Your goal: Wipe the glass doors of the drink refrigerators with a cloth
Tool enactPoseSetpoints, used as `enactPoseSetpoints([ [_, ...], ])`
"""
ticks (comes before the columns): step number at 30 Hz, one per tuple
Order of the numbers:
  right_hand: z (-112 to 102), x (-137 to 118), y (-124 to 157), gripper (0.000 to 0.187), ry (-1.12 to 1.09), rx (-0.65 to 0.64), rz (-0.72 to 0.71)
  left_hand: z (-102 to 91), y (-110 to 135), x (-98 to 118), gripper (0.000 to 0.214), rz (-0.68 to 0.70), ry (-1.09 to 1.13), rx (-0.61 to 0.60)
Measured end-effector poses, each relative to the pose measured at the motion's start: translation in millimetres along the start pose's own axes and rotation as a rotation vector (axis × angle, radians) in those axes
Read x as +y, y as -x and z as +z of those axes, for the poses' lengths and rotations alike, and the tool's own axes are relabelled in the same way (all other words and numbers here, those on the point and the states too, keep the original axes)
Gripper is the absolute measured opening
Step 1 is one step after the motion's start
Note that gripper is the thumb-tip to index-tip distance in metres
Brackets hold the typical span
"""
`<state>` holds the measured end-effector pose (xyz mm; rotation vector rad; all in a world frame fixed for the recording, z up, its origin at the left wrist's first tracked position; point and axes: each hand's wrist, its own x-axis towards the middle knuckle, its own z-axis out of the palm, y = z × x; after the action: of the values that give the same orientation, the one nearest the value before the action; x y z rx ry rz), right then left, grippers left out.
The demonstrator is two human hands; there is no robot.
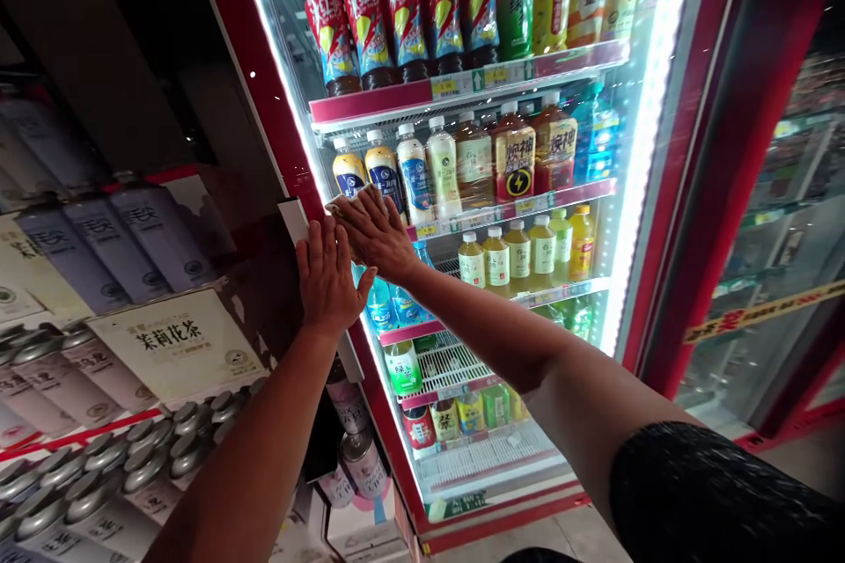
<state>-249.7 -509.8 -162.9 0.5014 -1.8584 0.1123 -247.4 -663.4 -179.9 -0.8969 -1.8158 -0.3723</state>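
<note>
The work at the glass door seems to be in progress, with the right hand spread flat over what looks like a cloth near its left edge and the left hand open beside, but how much is done or left I cannot tell

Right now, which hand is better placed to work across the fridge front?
Probably the right hand: it spreads flat in front of the bottles, while the left hand sits farther out, by the red frame.
</note>
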Motion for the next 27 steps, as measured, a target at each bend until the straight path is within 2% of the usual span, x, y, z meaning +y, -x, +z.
enactPoseSetpoints([
  [2,0.8,-2.0,4.7,0.052,0.007,-0.014,-0.001,0.2,0.0,2.0,0.094,-0.022,0.015,-0.015],
  [4,1.3,0.3,11.9,0.053,0.001,-0.064,-0.060,-0.1,0.8,2.9,0.097,-0.035,0.023,-0.024],
  [6,-1.3,9.2,17.1,0.054,-0.008,-0.117,-0.152,-0.8,2.3,3.2,0.098,-0.040,0.023,-0.024],
  [8,-6.1,21.6,18.6,0.054,-0.012,-0.124,-0.185,-1.0,3.5,5.0,0.096,-0.041,0.016,-0.019],
  [13,-12.6,37.2,26.8,0.059,-0.003,-0.006,-0.032,8.6,0.7,22.1,0.089,-0.036,0.022,0.024],
  [16,-17.3,42.0,41.9,0.061,0.008,-0.069,-0.108,23.4,-3.0,30.4,0.091,0.003,0.068,0.017],
  [19,-29.5,56.9,51.1,0.058,0.017,-0.113,-0.183,40.8,-4.1,28.4,0.089,-0.035,0.093,0.023],
  [24,-42.9,78.3,54.1,0.058,0.037,0.000,-0.012,61.2,-2.0,20.4,0.090,-0.153,0.102,0.024],
  [27,-46.0,79.9,64.8,0.057,0.032,-0.038,-0.023,64.0,-2.2,21.8,0.082,-0.182,0.076,0.018],
])
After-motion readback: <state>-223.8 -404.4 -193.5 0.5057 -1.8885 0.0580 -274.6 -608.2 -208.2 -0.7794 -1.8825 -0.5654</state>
